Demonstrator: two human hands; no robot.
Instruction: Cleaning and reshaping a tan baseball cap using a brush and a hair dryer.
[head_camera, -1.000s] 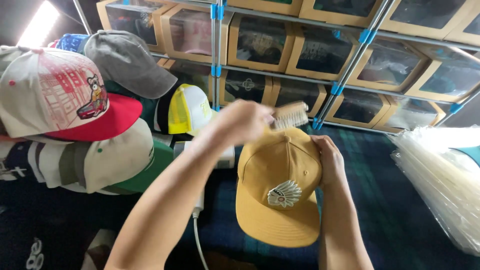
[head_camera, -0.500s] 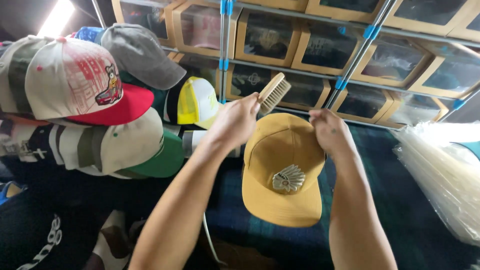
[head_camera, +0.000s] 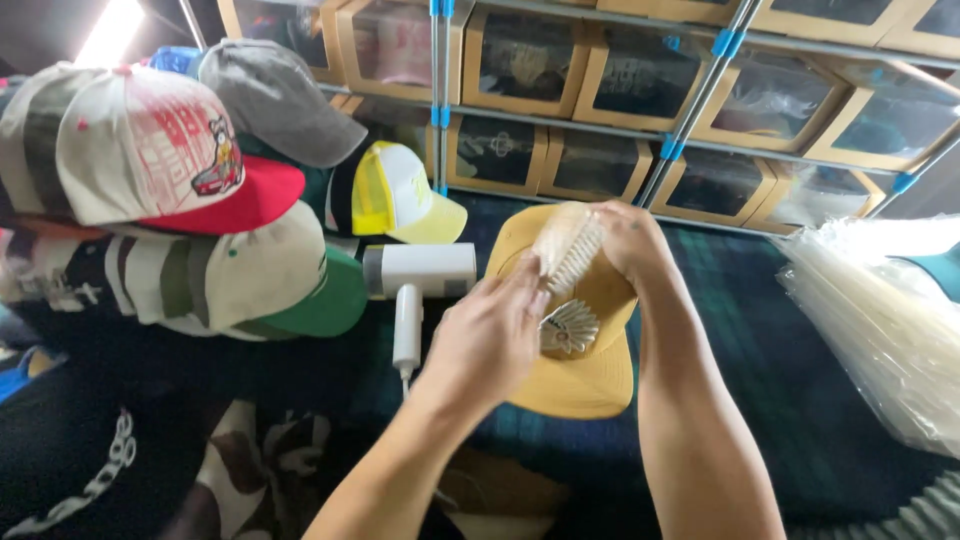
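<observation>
Lowered since half a second ago, the wooden brush (head_camera: 565, 248) has come down from above the cap and now lies with its pale bristles across the crown of the mustard-yellow cap (head_camera: 575, 330). Its handle end is gripped in the left hand (head_camera: 490, 335), fingers curled shut around it. On the far side of the cap, the right hand (head_camera: 630, 240) is closed over the crown's back edge and holds the cap up above the dark plaid floor (head_camera: 760, 340), brim toward the camera and the embroidered feathered emblem (head_camera: 568, 327) facing up. Just left of the cap lies a white handheld steamer (head_camera: 415, 285). Farther left, a pile of caps includes a cream cap with a red brim (head_camera: 150, 160). Clear plastic bags (head_camera: 880, 310) are stacked to the right, and windowed cardboard boxes (head_camera: 560, 65) fill the rack behind.
</observation>
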